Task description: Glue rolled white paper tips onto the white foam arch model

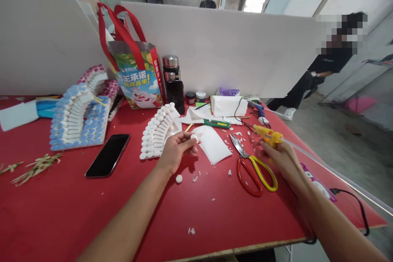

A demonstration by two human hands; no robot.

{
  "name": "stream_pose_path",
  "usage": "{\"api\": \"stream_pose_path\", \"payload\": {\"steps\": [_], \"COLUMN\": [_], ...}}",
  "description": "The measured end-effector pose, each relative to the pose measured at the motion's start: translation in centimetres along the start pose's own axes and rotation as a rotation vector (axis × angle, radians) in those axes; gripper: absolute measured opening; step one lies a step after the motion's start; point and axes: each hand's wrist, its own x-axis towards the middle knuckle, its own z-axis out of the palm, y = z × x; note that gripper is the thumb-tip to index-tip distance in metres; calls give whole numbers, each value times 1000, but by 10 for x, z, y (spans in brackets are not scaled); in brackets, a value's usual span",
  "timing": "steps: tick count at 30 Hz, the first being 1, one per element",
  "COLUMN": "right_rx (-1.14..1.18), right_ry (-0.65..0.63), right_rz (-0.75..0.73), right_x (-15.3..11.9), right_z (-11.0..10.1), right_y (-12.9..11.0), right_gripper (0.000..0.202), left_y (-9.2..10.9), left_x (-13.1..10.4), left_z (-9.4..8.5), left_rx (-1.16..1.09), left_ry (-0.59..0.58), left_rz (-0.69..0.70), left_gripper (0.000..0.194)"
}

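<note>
My left hand (179, 149) pinches a small white piece (195, 138) between thumb and fingertips, above the table's middle. Wrapped round a yellow hot glue gun (267, 134), my right hand (281, 156) is at the right, the gun's nozzle pointing left. Red-and-yellow-handled scissors (253, 168) lie with blades apart beside that hand. Between the hands rests a stack of white paper (213, 147). Just behind my left hand is a fan-shaped piece (157, 131) edged with white round pads. One loose white disc (179, 179) lies near my left wrist.
A black phone (107, 155) and blue-and-white fan pieces (80, 118) lie at the left. Behind stand a shopping bag (138, 75) and a flask (171, 67). A green cutter (216, 124), white scraps and a power strip (319, 184) with its cord are around. A person (328, 63) sits beyond the table.
</note>
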Motion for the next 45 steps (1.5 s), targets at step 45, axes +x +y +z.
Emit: {"api": "stream_pose_path", "payload": {"steps": [45], "right_rx": [275], "right_ry": [-697], "right_rz": [-207], "right_x": [-45], "right_z": [107], "right_y": [-81], "right_gripper": [52], "left_y": [-2], "left_x": [-1], "left_z": [-23], "left_rx": [-142], "left_ry": [149], "left_rz": [4], "left_gripper": [43]}}
